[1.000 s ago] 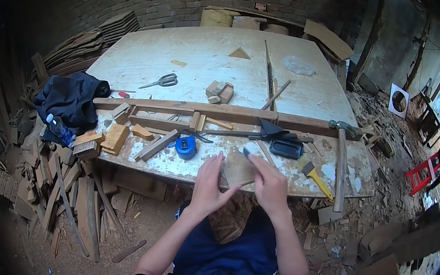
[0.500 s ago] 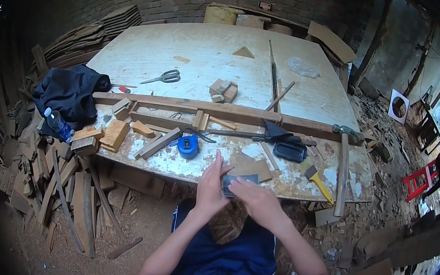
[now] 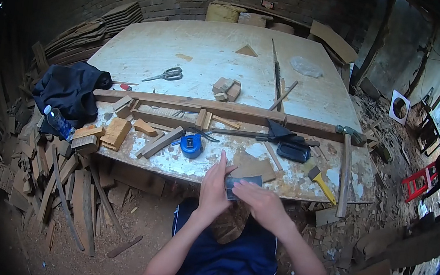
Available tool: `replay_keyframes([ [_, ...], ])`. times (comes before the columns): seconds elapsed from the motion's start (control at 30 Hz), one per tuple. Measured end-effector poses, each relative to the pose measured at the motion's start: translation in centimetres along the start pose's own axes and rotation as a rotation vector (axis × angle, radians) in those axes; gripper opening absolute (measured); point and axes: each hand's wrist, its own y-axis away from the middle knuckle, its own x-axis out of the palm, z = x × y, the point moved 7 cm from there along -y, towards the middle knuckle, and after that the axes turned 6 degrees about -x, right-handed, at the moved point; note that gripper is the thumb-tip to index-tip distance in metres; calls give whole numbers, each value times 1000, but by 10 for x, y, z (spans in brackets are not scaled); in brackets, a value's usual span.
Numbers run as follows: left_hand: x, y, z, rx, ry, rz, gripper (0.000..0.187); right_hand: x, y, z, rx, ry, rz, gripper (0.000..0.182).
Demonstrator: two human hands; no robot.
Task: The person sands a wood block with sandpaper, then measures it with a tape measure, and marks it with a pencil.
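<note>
A small dark grey sheet (image 3: 236, 185) that looks like sandpaper is between my hands at the table's front edge. My right hand (image 3: 262, 203) lies over it with its fingers pressed on its top face. On the other side, my left hand (image 3: 214, 192) holds the sheet's left edge against the palm, its long fingers pointing up. Whatever lies under the sheet is hidden. Just beyond sits a flat tan piece (image 3: 254, 167) on the table. A blue tape measure (image 3: 191, 146) stands to the left of it.
The worktable (image 3: 158, 54) carries scissors (image 3: 170, 74), a long wooden beam (image 3: 224, 108), wood blocks (image 3: 116, 134), a black tray (image 3: 293, 151), a yellow-handled brush (image 3: 323, 185) and a hammer (image 3: 345, 170). A bottle (image 3: 59, 123) and dark cloth (image 3: 73, 90) are at left. Scrap wood (image 3: 76, 196) covers the floor.
The view has shifted slightly. Both hands and the grey sheet keep nearly the same pose, with the right hand still over the sheet.
</note>
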Motion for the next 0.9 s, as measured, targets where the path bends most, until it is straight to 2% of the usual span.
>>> replay_keyframes([
  [0.1, -4, -2, -7, 7, 8, 17, 134, -24, 3, -39, 120, 117, -90, 40],
  [0.13, -6, -3, -11, -1, 17, 14, 133, -25, 6, -44, 222, 189, -115, 40],
  [0.27, 0, -2, -2, 0, 12, 15, 130, -4, -2, -1, -24, 6, -9, 41],
  [0.4, -4, -1, -10, -4, 3, 15, 131, -25, 11, -50, 244, 193, -154, 39],
  [0.53, -1, -1, -2, 29, -8, 7, 134, -3, -1, 2, 34, 10, 49, 39],
  [0.67, -4, -2, -9, -15, 18, 2, 136, -26, 7, -45, 325, 184, -74, 42],
  [0.77, -2, 0, -6, 7, -5, -5, 135, 1, -3, 4, 140, 112, 31, 40],
  [0.8, 1, 2, -1, 20, -19, -9, 135, 4, -3, 6, 12, 49, 49, 39],
  [0.9, -3, 0, -7, 1, -5, 6, 134, -24, 4, -44, 319, 45, -6, 44],
])
